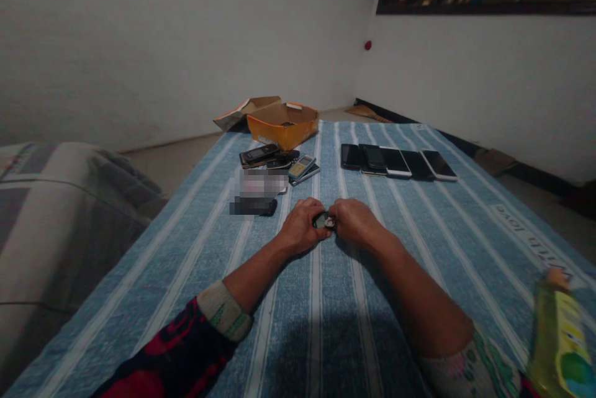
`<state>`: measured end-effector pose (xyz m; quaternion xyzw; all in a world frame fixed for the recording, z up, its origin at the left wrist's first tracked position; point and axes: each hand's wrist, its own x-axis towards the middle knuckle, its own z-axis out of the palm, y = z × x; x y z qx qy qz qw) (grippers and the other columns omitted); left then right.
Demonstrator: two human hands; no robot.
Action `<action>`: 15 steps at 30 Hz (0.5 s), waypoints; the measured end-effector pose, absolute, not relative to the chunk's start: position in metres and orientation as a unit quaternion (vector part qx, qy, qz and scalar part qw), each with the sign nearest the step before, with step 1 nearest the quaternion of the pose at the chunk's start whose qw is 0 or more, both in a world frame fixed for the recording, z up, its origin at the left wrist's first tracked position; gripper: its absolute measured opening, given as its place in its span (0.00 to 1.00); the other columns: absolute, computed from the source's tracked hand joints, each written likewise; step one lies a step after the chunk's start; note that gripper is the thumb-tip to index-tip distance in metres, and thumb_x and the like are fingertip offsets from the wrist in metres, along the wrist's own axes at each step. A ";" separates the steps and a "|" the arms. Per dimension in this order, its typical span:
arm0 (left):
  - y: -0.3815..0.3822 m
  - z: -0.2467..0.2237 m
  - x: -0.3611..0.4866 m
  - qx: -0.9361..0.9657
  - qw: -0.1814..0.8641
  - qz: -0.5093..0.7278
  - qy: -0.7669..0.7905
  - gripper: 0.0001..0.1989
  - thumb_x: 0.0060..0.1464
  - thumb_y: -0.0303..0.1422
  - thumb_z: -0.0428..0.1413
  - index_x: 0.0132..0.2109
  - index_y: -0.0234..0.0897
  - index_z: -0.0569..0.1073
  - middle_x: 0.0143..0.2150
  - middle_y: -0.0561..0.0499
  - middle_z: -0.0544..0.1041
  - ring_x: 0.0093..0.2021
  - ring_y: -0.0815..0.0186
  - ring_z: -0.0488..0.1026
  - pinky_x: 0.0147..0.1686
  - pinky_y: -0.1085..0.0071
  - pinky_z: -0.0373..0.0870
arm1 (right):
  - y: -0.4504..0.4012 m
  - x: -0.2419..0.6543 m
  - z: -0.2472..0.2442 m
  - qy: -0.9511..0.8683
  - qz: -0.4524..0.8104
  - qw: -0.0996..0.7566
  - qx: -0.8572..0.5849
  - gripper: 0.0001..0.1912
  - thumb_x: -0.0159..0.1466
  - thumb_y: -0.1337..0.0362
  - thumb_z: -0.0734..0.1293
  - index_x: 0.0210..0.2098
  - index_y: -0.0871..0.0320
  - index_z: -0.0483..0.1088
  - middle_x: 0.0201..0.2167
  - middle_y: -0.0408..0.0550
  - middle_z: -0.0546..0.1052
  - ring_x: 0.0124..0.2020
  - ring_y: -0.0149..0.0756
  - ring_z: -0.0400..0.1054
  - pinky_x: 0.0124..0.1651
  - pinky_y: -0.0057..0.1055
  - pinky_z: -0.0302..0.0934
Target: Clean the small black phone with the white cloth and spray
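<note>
Above the striped blue cloth, my left hand (305,225) is closed around a small mobile phone (320,220) with a greenish-grey screen. My right hand (356,221) is closed too, its fingertips pinching the phone's right end, where a small pale round part (329,221) shows. Much of the phone is hidden by the fingers. Beyond my left hand lies a loose group of old phones, among them a keypad phone (302,167) and a dark phone (261,153). A blurred-out patch covers some items nearest that hand.
An open orange cardboard box (284,135) stands at the table's far end, its lid (246,113) beside it. Several smartphones lie in a row at the right, including a white-edged one (439,165). A bottle of yellow liquid (559,342) is at the near right.
</note>
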<state>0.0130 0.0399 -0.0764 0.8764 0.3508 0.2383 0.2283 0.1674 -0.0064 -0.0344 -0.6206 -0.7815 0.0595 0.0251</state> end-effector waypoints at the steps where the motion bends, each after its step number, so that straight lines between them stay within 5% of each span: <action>1: 0.040 -0.076 0.013 0.878 0.229 0.237 0.348 0.12 0.42 0.31 0.63 0.38 0.38 0.77 0.42 0.49 0.74 0.45 0.58 0.69 0.47 0.60 0.66 | -0.005 0.165 -0.037 -0.778 0.049 0.028 -0.625 0.10 0.61 0.68 0.63 0.38 0.60 0.76 0.37 0.54 0.77 0.38 0.40 0.71 0.36 0.31 0.56; 6: 0.041 -0.076 0.012 0.878 0.227 0.234 0.351 0.12 0.42 0.32 0.63 0.38 0.39 0.77 0.42 0.49 0.74 0.45 0.57 0.69 0.47 0.60 0.66 | 0.006 0.159 -0.047 -0.748 0.017 0.083 -0.658 0.14 0.64 0.70 0.58 0.40 0.60 0.75 0.39 0.55 0.76 0.39 0.40 0.70 0.36 0.30 0.56; 12: 0.040 -0.077 0.012 0.873 0.221 0.237 0.365 0.12 0.40 0.33 0.64 0.36 0.38 0.76 0.41 0.49 0.73 0.44 0.57 0.68 0.45 0.62 0.66 | 0.008 0.189 -0.042 -0.709 0.066 0.253 -0.655 0.11 0.62 0.71 0.61 0.38 0.61 0.75 0.37 0.49 0.77 0.41 0.35 0.69 0.43 0.28 0.57; 15: 0.040 -0.076 0.012 0.872 0.226 0.235 0.366 0.12 0.40 0.32 0.64 0.36 0.37 0.76 0.41 0.49 0.73 0.44 0.57 0.68 0.44 0.62 0.66 | 0.005 0.203 -0.032 -0.717 0.109 0.245 -0.643 0.10 0.61 0.71 0.63 0.33 0.61 0.76 0.33 0.48 0.76 0.36 0.34 0.69 0.40 0.28 0.57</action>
